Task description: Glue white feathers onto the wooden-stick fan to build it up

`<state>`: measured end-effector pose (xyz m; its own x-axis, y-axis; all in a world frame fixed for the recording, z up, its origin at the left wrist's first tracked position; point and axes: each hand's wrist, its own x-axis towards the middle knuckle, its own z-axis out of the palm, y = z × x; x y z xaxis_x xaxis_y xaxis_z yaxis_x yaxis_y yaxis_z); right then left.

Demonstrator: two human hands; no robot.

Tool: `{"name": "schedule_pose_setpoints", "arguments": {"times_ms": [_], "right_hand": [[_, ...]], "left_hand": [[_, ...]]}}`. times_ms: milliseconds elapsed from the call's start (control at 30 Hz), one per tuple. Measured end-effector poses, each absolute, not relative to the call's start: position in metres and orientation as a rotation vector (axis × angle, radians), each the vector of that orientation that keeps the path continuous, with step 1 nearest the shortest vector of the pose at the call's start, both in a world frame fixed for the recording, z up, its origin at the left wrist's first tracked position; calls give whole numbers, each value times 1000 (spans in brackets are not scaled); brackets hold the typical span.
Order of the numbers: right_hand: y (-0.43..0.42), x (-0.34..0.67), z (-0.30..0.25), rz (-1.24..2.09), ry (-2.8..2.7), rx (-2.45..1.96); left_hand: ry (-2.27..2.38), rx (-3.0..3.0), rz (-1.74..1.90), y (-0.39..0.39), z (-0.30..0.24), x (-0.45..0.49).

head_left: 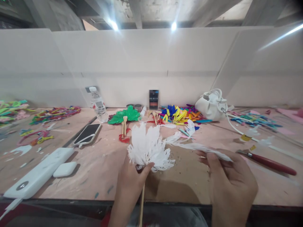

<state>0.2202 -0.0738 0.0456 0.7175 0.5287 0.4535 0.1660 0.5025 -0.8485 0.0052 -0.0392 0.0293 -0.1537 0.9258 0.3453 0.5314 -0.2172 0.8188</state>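
In the middle of the view my left hand (133, 176) is closed round a feather fan (151, 146), a spread of white feathers on a thin wooden stick (141, 205) that runs down past the table edge. My right hand (230, 179), off to the right, pinches a single long white feather (199, 147) between thumb and fingers. The feather points left, and its tip lies close to other loose white feathers (174, 138) just beyond the fan. Beneath both hands lies a brown cardboard sheet (187, 176).
Coloured feathers (177, 115), a green leaf-shaped piece (126, 115) and a white bag (208, 105) stand at the back. Left are a water bottle (99, 107), a phone (87, 135), a power bank (40, 173) and a white case (65, 169). A red-handled tool (272, 162) lies right.
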Motion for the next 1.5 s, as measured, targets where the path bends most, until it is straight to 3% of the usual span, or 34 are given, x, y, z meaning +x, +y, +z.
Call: {"name": "schedule_pose_setpoints", "arguments": {"times_ms": [200,300,400,500,667,867,1500], "right_hand": [[-88,212,23,219,-1212,-853],[-90,203,15,131,-1485,-722],[-91,194,13,-22,-1712,-677],[-94,191,13,-41,-1871,-667],[-94,195,12,126,-1690,-750],[-79,192,17,-37,-1572,-898],[-84,178,22,118,-1453,-978]], "left_hand": [[1916,2028,1949,-45,33,-1],[1531,2062,1752,-53,37,-2],[1233,1711,1407,-55,37,2],[1139,1469,1355,-56,38,6],[979,1388,1259,-60,38,8],[878,1620,1130,-65,37,10],[915,2753,1522,-66,27,24]]}}
